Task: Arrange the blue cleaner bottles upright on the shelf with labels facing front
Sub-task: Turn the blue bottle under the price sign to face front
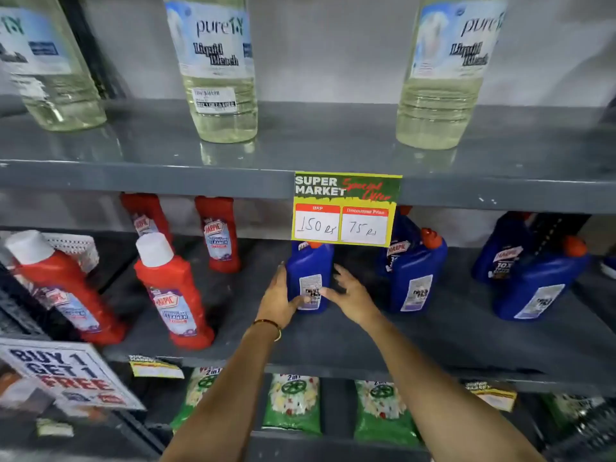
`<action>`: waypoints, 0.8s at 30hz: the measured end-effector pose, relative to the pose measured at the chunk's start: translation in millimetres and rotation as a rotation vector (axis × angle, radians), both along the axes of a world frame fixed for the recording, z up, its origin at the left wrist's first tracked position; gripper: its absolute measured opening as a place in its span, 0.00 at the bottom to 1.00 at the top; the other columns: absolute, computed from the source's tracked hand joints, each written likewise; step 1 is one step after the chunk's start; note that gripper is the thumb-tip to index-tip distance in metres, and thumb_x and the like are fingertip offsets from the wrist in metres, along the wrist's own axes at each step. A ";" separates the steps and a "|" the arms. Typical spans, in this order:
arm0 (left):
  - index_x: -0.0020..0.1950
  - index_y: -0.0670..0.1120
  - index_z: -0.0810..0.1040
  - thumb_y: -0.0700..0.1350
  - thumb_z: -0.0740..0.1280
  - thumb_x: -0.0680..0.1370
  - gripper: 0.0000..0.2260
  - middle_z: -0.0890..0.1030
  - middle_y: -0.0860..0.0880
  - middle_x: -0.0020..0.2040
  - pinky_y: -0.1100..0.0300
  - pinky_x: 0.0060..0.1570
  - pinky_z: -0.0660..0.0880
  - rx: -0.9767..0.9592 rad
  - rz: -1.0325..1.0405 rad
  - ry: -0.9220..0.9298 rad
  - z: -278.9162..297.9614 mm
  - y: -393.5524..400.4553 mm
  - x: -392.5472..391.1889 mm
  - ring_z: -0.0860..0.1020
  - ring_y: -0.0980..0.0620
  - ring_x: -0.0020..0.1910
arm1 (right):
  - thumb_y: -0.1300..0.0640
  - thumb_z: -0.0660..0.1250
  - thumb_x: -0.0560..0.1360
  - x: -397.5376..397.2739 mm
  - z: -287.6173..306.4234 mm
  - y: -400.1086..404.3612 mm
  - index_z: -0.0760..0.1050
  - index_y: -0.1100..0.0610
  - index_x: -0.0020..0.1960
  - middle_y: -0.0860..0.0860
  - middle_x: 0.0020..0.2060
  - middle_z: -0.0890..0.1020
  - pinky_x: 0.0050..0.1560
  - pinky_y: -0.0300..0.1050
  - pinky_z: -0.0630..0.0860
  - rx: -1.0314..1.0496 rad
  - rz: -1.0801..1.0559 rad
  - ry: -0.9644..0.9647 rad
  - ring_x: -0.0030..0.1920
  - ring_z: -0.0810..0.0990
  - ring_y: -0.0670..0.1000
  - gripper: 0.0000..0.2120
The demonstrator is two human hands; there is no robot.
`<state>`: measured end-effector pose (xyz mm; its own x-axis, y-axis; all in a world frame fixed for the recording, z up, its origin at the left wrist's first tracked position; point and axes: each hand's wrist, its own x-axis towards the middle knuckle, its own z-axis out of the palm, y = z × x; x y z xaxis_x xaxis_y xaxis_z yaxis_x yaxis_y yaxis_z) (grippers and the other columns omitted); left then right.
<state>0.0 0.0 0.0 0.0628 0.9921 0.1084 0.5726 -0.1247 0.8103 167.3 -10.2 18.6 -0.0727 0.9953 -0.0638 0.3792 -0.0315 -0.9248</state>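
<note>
A blue cleaner bottle (pixel 308 265) stands upright on the middle shelf (pixel 333 341), its back label toward me. My left hand (pixel 279 298) grips its left side, thumb on the label. My right hand (pixel 350 295) is at its right side, fingers spread and touching or nearly touching it. Two more blue bottles (pixel 413 271) stand to the right, one behind the other, the front one showing its back label. Further right stands another blue pair (pixel 536 281), the front one leaning.
Red cleaner bottles (pixel 173 291) fill the left of the same shelf. A yellow price card (pixel 345 208) hangs from the upper shelf edge over the held bottle's cap. Clear bleach bottles (pixel 218 68) stand above, green packets (pixel 293 405) below. A "Buy 1 Get 1 Free" sign (pixel 63 375) sits lower left.
</note>
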 end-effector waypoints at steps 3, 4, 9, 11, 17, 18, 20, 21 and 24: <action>0.67 0.43 0.65 0.38 0.75 0.66 0.33 0.76 0.42 0.63 0.52 0.59 0.73 -0.054 0.024 -0.097 -1.7 9.2 1.2 0.76 0.44 0.60 | 0.62 0.69 0.72 -1.6 -4.4 8.5 0.63 0.58 0.70 0.54 0.65 0.75 0.57 0.37 0.72 0.002 0.035 0.127 0.64 0.75 0.52 0.29; 0.66 0.43 0.66 0.37 0.75 0.65 0.32 0.78 0.41 0.61 0.52 0.57 0.74 -0.082 0.036 -0.123 -2.6 11.8 1.6 0.77 0.44 0.58 | 0.62 0.69 0.72 -3.1 -5.3 10.7 0.66 0.58 0.68 0.55 0.63 0.76 0.55 0.36 0.75 0.002 0.032 0.152 0.60 0.77 0.50 0.26; 0.61 0.40 0.70 0.33 0.73 0.66 0.25 0.80 0.39 0.58 0.57 0.51 0.74 -0.132 0.049 -0.179 2.9 20.6 -0.2 0.78 0.47 0.51 | 0.62 0.68 0.73 -5.6 -5.2 22.0 0.70 0.59 0.63 0.56 0.60 0.79 0.51 0.38 0.76 0.002 0.008 0.165 0.57 0.78 0.51 0.19; 0.59 0.39 0.71 0.33 0.74 0.65 0.24 0.80 0.39 0.57 0.55 0.51 0.75 -0.129 0.040 -0.194 4.1 21.1 -2.6 0.78 0.44 0.53 | 0.63 0.67 0.73 -4.4 -2.4 22.3 0.70 0.60 0.62 0.56 0.60 0.79 0.51 0.38 0.77 -0.010 0.023 0.143 0.56 0.78 0.50 0.18; 0.45 0.41 0.68 0.40 0.78 0.62 0.21 0.81 0.41 0.47 0.51 0.41 0.78 -0.052 0.084 -0.254 9.2 8.8 -7.9 0.80 0.44 0.43 | 0.65 0.66 0.74 -2.4 13.6 17.7 0.71 0.59 0.63 0.55 0.56 0.80 0.50 0.35 0.79 0.040 0.050 0.193 0.54 0.79 0.50 0.18; 0.43 0.41 0.68 0.41 0.79 0.61 0.21 0.81 0.40 0.46 0.49 0.41 0.78 -0.031 0.103 -0.250 11.0 5.8 -7.0 0.80 0.44 0.42 | 0.64 0.66 0.74 -4.2 17.7 15.2 0.71 0.58 0.63 0.53 0.55 0.80 0.48 0.33 0.78 0.048 0.046 0.209 0.53 0.79 0.48 0.18; 0.39 0.45 0.66 0.43 0.79 0.60 0.21 0.81 0.41 0.42 0.50 0.37 0.77 0.022 0.144 -0.240 14.3 -0.6 -2.6 0.79 0.44 0.38 | 0.61 0.68 0.73 -9.7 21.8 11.8 0.71 0.52 0.63 0.50 0.55 0.80 0.52 0.37 0.78 0.038 0.040 0.230 0.54 0.79 0.47 0.20; 0.38 0.46 0.65 0.44 0.78 0.61 0.21 0.79 0.43 0.39 0.53 0.33 0.74 0.049 0.167 -0.235 15.7 -3.8 0.8 0.77 0.46 0.36 | 0.58 0.70 0.71 -13.0 21.6 11.5 0.70 0.48 0.62 0.48 0.55 0.80 0.56 0.41 0.77 0.028 0.042 0.227 0.56 0.79 0.47 0.21; 0.38 0.46 0.66 0.44 0.75 0.64 0.17 0.75 0.48 0.35 0.64 0.29 0.64 0.125 0.230 -0.199 21.5 -15.7 10.2 0.72 0.50 0.33 | 0.50 0.76 0.62 -27.0 20.9 9.2 0.67 0.47 0.65 0.48 0.58 0.79 0.61 0.48 0.74 -0.008 0.024 0.205 0.59 0.78 0.48 0.34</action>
